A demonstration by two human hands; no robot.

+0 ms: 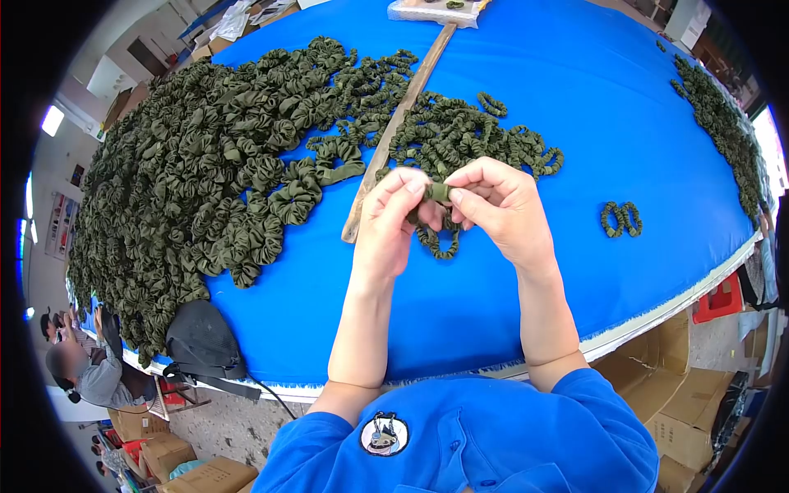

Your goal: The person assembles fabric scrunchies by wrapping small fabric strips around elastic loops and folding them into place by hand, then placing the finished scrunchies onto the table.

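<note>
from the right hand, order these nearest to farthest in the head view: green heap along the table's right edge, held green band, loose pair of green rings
1. Held green band: at the fingertips of the right hand
2. Loose pair of green rings: on the blue cloth, right of the hand
3. Green heap: farther right, along the table's edge

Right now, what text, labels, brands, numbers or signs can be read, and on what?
None can be read.
Round badge on the blue shirt: any lettering is too small to read.
Lower-right carton: printed marks, too blurred to read.
Bottom-left carton: faint print, too small to read.
Wall poster at far left: too small and blurred to read.
</note>
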